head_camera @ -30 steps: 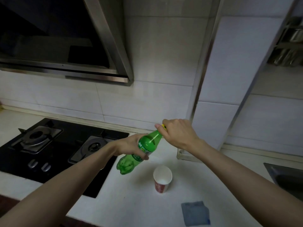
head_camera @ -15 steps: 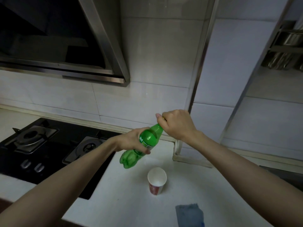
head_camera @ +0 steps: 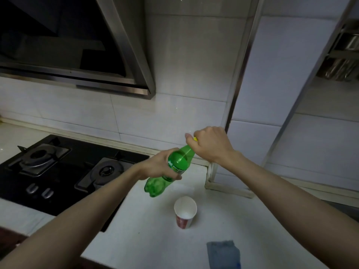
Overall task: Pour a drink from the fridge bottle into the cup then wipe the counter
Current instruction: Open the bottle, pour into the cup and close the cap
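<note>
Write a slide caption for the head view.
Left hand holds the tilted green bottle, right hand grips its yellow cap; paper cup and blue cloth sit on the counter.

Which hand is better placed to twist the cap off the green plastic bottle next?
The right hand: its grip curls round the small yellow cap atop the green plastic bottle. The left hand holds the bottle's labelled middle, tilted above the white counter, so it likely suits steadying.
</note>
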Action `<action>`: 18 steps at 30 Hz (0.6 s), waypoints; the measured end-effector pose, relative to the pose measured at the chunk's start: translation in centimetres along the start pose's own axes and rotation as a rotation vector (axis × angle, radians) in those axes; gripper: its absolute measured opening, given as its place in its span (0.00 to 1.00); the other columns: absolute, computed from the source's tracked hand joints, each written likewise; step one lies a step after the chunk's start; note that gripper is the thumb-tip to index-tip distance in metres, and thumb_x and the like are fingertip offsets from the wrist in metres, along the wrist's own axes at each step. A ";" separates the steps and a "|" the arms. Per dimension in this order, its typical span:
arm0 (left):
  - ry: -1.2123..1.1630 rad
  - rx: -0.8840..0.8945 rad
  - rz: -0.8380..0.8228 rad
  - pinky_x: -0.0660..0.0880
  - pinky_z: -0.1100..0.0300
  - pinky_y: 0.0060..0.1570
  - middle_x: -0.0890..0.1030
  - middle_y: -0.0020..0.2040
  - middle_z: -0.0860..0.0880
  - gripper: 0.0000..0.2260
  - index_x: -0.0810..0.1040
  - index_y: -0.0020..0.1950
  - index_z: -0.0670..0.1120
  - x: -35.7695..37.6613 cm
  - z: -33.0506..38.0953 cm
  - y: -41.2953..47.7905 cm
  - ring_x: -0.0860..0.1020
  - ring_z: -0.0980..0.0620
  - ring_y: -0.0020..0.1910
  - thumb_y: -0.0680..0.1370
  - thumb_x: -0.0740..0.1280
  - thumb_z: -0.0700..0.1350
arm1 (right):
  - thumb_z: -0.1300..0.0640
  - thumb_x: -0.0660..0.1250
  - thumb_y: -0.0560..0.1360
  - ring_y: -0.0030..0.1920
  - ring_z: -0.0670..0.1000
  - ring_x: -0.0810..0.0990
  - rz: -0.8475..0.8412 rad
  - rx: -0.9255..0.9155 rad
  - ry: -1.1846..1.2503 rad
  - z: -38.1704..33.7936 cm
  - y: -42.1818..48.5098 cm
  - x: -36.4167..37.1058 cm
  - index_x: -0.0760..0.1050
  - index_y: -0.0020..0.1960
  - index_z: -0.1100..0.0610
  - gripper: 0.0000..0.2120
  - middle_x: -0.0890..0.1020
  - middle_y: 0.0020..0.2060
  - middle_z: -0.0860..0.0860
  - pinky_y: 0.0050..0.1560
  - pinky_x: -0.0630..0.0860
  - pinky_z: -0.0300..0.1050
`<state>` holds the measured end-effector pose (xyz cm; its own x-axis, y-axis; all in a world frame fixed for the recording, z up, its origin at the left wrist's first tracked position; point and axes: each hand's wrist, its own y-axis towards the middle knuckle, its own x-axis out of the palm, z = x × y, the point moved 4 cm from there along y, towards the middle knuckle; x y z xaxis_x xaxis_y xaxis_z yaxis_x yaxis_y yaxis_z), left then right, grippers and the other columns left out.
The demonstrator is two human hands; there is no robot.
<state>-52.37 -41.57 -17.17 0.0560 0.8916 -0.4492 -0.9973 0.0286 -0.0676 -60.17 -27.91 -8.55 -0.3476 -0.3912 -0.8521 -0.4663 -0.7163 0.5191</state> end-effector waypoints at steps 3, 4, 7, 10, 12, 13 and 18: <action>-0.022 -0.014 -0.153 0.80 0.52 0.51 0.83 0.51 0.45 0.24 0.77 0.57 0.51 -0.4 0.6 -0.5 0.82 0.50 0.49 0.65 0.78 0.36 | 0.49 0.53 0.76 0.19 0.54 0.65 0.115 -0.261 0.030 -0.1 0.3 -0.4 0.63 0.23 0.56 0.24 0.67 0.18 0.50 0.30 0.56 0.39; -0.014 -0.011 -0.153 0.80 0.53 0.51 0.83 0.50 0.45 0.24 0.77 0.57 0.50 -0.4 0.6 -0.6 0.82 0.51 0.48 0.65 0.78 0.36 | 0.51 0.53 0.76 0.18 0.52 0.62 0.130 -0.262 0.072 -0.1 0.2 -0.4 0.63 0.22 0.56 0.24 0.64 0.17 0.49 0.29 0.56 0.38; 0.065 0.008 0.053 0.78 0.57 0.43 0.82 0.43 0.49 0.22 0.76 0.55 0.48 -0.2 0.6 -0.2 0.80 0.54 0.41 0.65 0.77 0.36 | 0.54 0.53 0.77 0.21 0.53 0.64 0.069 -0.036 0.130 0.0 0.1 0.3 0.61 0.22 0.58 0.25 0.61 0.18 0.49 0.28 0.63 0.41; 0.347 0.016 0.405 0.75 0.54 0.39 0.81 0.42 0.50 0.25 0.73 0.55 0.52 0.2 0.3 0.4 0.79 0.47 0.41 0.61 0.76 0.41 | 0.53 0.54 0.78 0.32 0.56 0.73 -0.119 0.317 0.241 1.3 0.4 2.0 0.64 0.27 0.57 0.21 0.68 0.26 0.52 0.35 0.66 0.45; 0.487 -0.013 0.554 0.72 0.54 0.39 0.80 0.47 0.50 0.27 0.73 0.59 0.50 1.0 0.3 0.6 0.78 0.45 0.44 0.61 0.76 0.43 | 0.52 0.55 0.76 0.37 0.56 0.75 -0.284 0.497 0.329 2.0 0.7 2.7 0.68 0.32 0.57 0.16 0.73 0.32 0.53 0.36 0.67 0.45; 0.524 -0.026 0.602 0.70 0.55 0.38 0.80 0.49 0.49 0.28 0.73 0.60 0.48 1.5 0.3 0.8 0.78 0.45 0.45 0.62 0.76 0.43 | 0.52 0.56 0.75 0.37 0.56 0.75 -0.348 0.543 0.360 2.3 0.9 2.9 0.70 0.34 0.58 0.14 0.74 0.33 0.53 0.36 0.68 0.44; 0.435 -0.061 0.624 0.71 0.54 0.39 0.79 0.46 0.51 0.26 0.73 0.59 0.49 2.3 0.3 1.4 0.77 0.46 0.43 0.62 0.75 0.42 | 0.49 0.53 0.76 0.36 0.55 0.74 -0.392 0.485 0.304 2.8 1.2 2.8 0.69 0.33 0.57 0.18 0.75 0.35 0.54 0.36 0.67 0.44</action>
<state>-53.61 -39.35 -17.98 -0.4909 0.4758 -0.7298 -0.8466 -0.4585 0.2705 -63.97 -28.23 -10.13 0.1313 -0.3512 -0.9271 -0.8466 -0.5262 0.0794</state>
